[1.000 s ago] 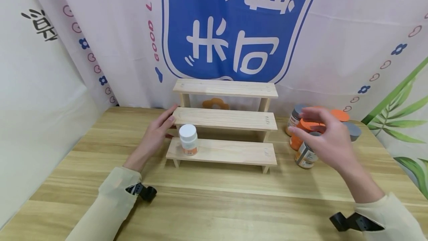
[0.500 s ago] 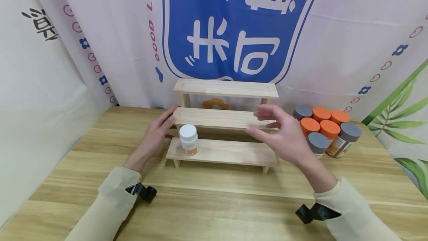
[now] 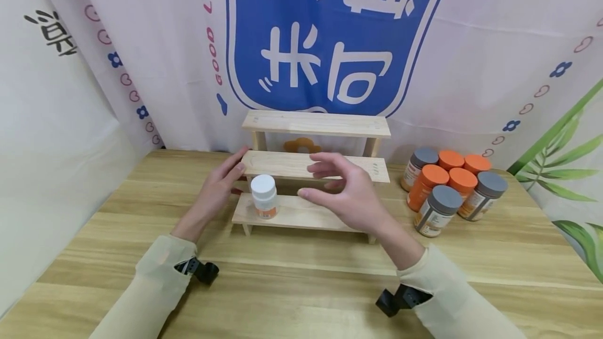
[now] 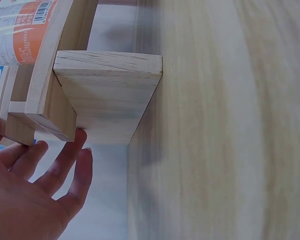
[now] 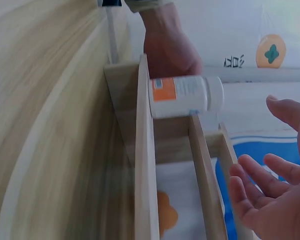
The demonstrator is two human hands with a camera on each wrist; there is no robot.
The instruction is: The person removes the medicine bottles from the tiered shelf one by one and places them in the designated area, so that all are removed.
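A three-tier wooden step shelf stands on the table. My left hand holds the left end of its middle tier, thumb on the top side; in the left wrist view the fingers reach along the shelf's end. Upright at the left of the lowest tier is a white-capped pill bottle with an orange-and-white label. My right hand hovers over the middle and lower tiers, right of the bottle, thumb and fingers spread apart and holding nothing. From the right wrist view, a gap shows between that hand and the bottle.
Several bottles stand grouped on the table right of the shelf, some with orange caps, others with grey caps. A printed white curtain with a blue panel hangs close behind the shelf.
My right hand has moved left from above the grouped bottles to over the shelf, near the white-capped bottle. The left hand stays at the shelf's end.
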